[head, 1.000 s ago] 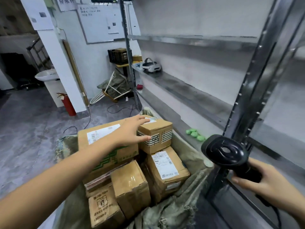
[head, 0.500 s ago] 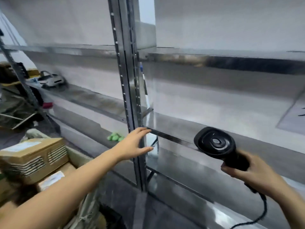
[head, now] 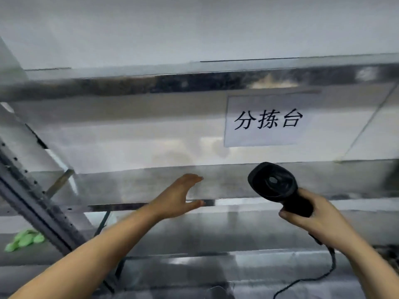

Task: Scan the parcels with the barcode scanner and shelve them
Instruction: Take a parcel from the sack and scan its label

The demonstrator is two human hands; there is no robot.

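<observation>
Parcels gone from view w/ turn to shelf; L hand (head: 179, 198) spread empty, R hand (head: 311, 219) gripping scanner (head: 274, 184).

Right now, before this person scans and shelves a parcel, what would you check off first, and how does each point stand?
1. Scanner in hand: ok. The right hand grips the black barcode scanner by its handle.
2. Other hand free: ok. The left hand is open and holds nothing.
3. Parcel within view: not ok. No parcel shows.
4. Shelf space: ok. The metal shelf ahead looks bare.
5. Scanner cable free: cannot tell. It trails down out of view.
6. Right spot: cannot tell. A paper sign hangs behind the shelf; nothing shows which parcels belong here.
</observation>
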